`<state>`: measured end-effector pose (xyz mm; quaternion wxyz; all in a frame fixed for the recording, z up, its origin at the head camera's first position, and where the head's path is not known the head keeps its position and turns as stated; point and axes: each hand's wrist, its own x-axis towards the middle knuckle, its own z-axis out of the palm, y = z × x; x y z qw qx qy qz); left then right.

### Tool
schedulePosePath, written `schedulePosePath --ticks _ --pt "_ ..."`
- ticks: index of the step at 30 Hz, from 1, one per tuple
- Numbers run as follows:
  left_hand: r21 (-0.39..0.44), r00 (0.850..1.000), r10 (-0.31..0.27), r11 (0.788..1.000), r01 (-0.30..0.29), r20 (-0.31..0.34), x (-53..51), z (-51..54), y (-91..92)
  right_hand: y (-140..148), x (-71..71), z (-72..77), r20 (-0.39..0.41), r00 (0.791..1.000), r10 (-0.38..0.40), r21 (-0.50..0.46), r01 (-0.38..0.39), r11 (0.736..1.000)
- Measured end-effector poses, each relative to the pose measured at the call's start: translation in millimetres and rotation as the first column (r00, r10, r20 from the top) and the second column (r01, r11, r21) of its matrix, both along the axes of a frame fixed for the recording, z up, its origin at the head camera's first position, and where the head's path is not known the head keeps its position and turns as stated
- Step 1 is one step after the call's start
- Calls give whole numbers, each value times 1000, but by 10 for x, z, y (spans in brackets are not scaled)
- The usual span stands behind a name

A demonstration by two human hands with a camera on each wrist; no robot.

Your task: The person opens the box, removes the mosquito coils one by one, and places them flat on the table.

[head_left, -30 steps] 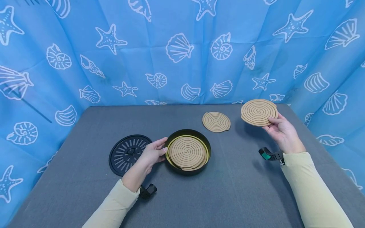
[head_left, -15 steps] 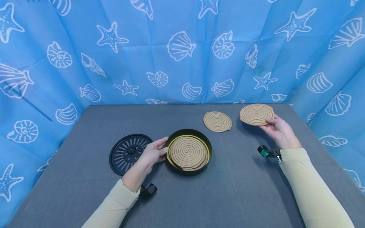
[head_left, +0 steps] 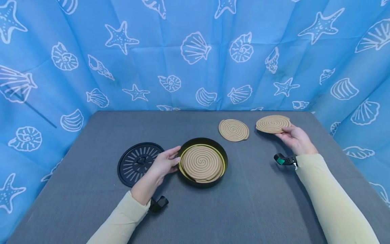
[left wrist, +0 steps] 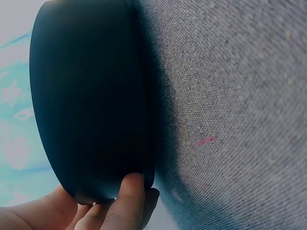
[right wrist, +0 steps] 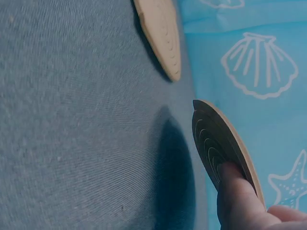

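At the back right, my right hand (head_left: 298, 139) pinches a tan spiral disc (head_left: 273, 124) by its near right edge. The right wrist view has this disc (right wrist: 218, 143) raised above the cloth, its shadow below. My left hand (head_left: 164, 165) holds the left side of a round black pan (head_left: 202, 184); in the left wrist view fingers (left wrist: 128, 201) lie against the pan's dark wall (left wrist: 91, 96). Inside the pan, within a yellow ring, more tan spiral discs (head_left: 202, 162) lie stacked. Another spiral disc (head_left: 234, 130) lies flat between the pan and my right hand.
A black slotted round plate (head_left: 140, 162) lies on the grey cloth-covered table (head_left: 231, 217), left of the pan and partly behind my left hand. A blue curtain (head_left: 146, 54) with white shells and starfish hangs along the table's back edge.
My right hand has lowered the disc toward the table and slightly left, and the disc has tipped flatter. My left hand stays at the pan's side.
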<state>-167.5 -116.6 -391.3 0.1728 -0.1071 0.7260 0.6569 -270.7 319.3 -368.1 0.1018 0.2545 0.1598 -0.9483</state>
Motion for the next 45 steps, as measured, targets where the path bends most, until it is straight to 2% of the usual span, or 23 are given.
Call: schedulePosePath --ticks 6,10,17,21,27,32,45 --pt "6 1000 -2 1000 2 8 -5 13 3 47 -51 -46 21 1000 4 -4 -4 1000" --pt "6 1000 -4 1000 4 9 -6 17 5 77 -58 -62 24 999 32 22 -33 999" --pt "2 1000 -5 1000 5 2 -3 12 12 149 -40 -51 54 991 122 148 -129 981" --pt "2 1000 -6 1000 6 3 -1 11 11 188 -23 -51 64 989 130 203 -141 969" --pt "3 1000 -6 1000 6 4 3 3 1 209 27 -42 46 989 142 229 -148 962" --pt "6 1000 -4 1000 4 0 6 -5 -3 235 91 -36 41 990 131 220 -137 966" --pt "-8 1000 8 1000 -9 -26 17 -22 15 374 282 -48 -19 992 125 81 -123 989"
